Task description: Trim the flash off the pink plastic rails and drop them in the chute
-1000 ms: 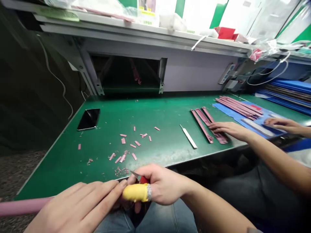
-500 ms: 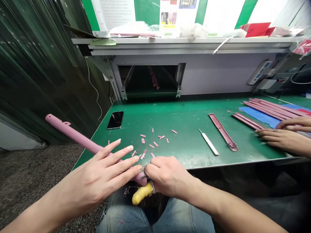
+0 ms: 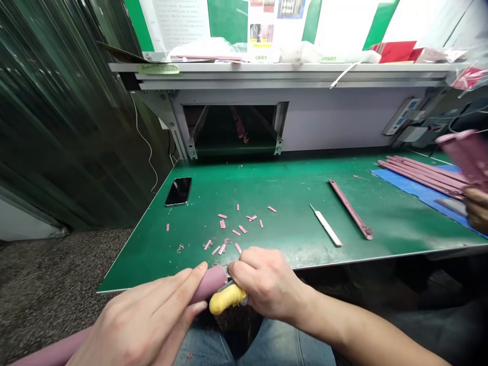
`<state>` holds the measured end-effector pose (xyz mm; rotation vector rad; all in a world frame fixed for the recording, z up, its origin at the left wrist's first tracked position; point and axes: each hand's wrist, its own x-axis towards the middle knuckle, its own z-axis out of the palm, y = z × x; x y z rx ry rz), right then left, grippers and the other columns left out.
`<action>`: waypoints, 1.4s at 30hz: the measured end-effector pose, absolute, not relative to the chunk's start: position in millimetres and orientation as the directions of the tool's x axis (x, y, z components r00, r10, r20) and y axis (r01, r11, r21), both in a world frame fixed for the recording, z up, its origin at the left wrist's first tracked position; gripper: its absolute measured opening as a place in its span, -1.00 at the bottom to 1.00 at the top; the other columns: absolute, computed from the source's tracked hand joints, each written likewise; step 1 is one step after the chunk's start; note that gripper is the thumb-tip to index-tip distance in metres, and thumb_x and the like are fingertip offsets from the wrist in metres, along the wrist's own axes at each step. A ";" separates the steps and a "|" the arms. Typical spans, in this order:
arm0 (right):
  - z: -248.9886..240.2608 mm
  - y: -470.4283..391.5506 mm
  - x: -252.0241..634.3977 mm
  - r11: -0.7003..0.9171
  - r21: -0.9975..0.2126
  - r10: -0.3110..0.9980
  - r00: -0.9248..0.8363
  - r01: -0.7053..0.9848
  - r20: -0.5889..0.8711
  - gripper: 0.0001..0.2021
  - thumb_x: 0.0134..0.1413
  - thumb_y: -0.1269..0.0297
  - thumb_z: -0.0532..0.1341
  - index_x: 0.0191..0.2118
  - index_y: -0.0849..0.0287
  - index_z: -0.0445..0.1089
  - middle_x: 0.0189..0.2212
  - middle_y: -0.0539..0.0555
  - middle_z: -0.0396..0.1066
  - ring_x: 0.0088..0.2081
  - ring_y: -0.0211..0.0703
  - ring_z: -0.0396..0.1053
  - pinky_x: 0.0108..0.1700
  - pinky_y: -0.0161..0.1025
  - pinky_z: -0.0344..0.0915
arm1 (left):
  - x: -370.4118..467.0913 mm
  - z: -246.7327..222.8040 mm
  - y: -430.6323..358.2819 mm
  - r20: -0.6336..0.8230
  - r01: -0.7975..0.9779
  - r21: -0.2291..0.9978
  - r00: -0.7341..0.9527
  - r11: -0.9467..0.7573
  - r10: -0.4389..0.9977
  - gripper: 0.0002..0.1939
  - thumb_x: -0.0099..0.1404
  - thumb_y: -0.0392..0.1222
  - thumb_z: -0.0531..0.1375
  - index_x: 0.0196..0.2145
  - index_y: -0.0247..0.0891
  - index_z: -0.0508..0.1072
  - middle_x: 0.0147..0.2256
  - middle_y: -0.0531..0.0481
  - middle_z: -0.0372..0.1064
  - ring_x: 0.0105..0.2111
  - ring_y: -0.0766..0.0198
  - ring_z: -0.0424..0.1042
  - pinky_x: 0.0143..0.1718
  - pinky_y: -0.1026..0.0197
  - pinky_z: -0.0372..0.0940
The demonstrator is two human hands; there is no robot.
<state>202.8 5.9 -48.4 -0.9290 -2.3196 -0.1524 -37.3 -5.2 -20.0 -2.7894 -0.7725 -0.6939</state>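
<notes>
My left hand (image 3: 152, 315) is closed round a long pink plastic tube (image 3: 209, 284). One end of the tube sticks out past my fingertips; the rest runs back under the hand to the lower left corner. At that end my right hand (image 3: 263, 279) is clenched on a small knife, of which only a narrow metal blade (image 3: 229, 284) shows by the tube's rim. The handle is hidden in the fist. A yellow cover (image 3: 227, 299) wraps my right thumb, which lies just below the tube end. Several pink offcuts (image 3: 222, 247) lie on the green table (image 3: 290, 203) beyond my hands.
A phone (image 3: 178, 191) lies at the table's left. A white-handled knife (image 3: 328, 227) and a narrow pink part (image 3: 351, 209) lie right of centre. Pink strips (image 3: 419, 173) rest on a blue sheet (image 3: 427, 195). A co-worker's hand (image 3: 476, 208) holds up pink parts at the right edge.
My left hand has gone from flat, spread fingers to a grip round the tube. The tube's far end has swung down to the lower left. The co-worker has lifted pink parts off the table.
</notes>
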 end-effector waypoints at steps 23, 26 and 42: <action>-71.9 23.7 190.6 0.655 -0.058 0.578 -0.451 0.754 0.680 -0.71 0.21 0.39 0.00 -0.55 0.16 0.19 -0.62 -0.01 0.18 -0.57 -0.24 -0.01 -0.51 -0.21 -0.15 | -10.9 -45.2 -19.1 0.382 0.737 0.469 0.327 -0.487 0.864 -0.54 0.27 -0.03 0.15 0.13 -0.02 0.33 -0.03 0.08 0.46 -0.15 0.10 0.52 -0.29 0.26 0.48; -72.8 21.8 183.7 0.708 -0.281 0.630 -0.400 0.648 0.666 -0.73 0.23 0.32 0.02 -0.50 0.17 0.25 -0.59 -0.02 0.26 -0.54 -0.28 0.09 -0.51 -0.28 -0.07 | -7.7 -43.6 -14.2 0.333 0.707 0.559 0.288 -0.434 0.898 -0.55 0.27 -0.04 0.15 0.12 -0.01 0.34 -0.02 0.06 0.45 -0.14 0.10 0.51 -0.25 0.24 0.47; -94.5 -6.0 186.7 0.606 -0.702 0.777 -0.469 0.374 0.420 -0.61 0.10 -0.11 0.16 -0.30 0.18 0.38 -0.53 -0.02 0.26 -0.51 -0.28 0.17 -0.46 -0.32 0.08 | 11.7 -71.6 10.1 -0.325 -0.440 0.858 -0.066 0.265 0.943 -0.66 0.26 0.08 0.15 -0.07 -0.10 0.38 -0.41 0.14 0.27 -0.74 0.60 0.06 -0.82 0.50 -0.02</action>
